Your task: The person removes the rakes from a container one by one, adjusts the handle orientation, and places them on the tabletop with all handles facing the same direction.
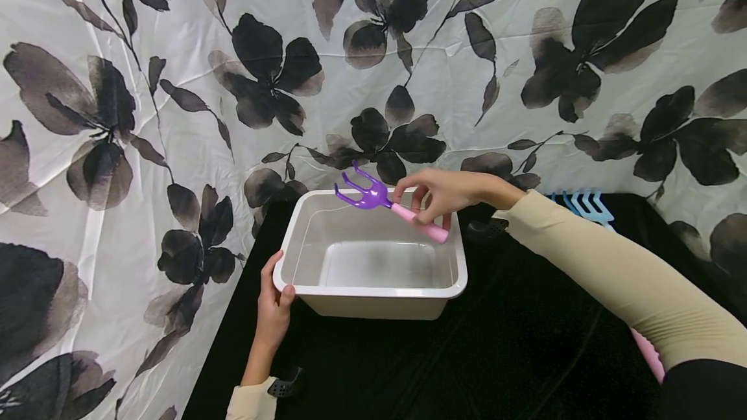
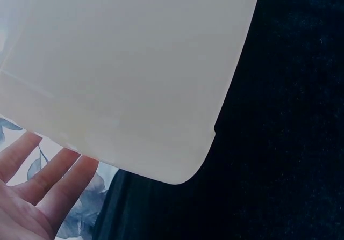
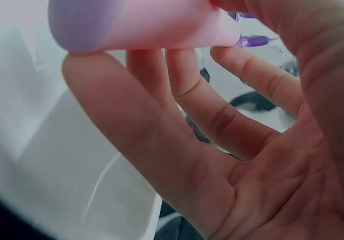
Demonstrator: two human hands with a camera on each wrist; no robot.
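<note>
A small garden hand rake with curved purple tines [image 1: 367, 194] and a pink handle [image 3: 156, 17] is held over the back right part of a pale plastic tub [image 1: 370, 292]. My right hand [image 1: 446, 193] pinches the handle between thumb and fingers, tines pointing left and tilted up. In the right wrist view, the fingertips [image 3: 86, 68] lie along the handle's underside. At the tub's left side, my left hand [image 1: 274, 313] holds the front left corner, thumb at the rim. The left wrist view shows its fingers [image 2: 70, 183] against the tub's outer wall [image 2: 134, 89].
The tub stands on a black cloth-covered table [image 1: 525, 342]. A blue rake-like head [image 1: 589, 206] lies at the back right, partly behind the right sleeve [image 1: 607, 271]. A pink thing [image 1: 648, 352] shows under that sleeve. Flower-printed white cloth [image 1: 192, 83] hangs behind and left.
</note>
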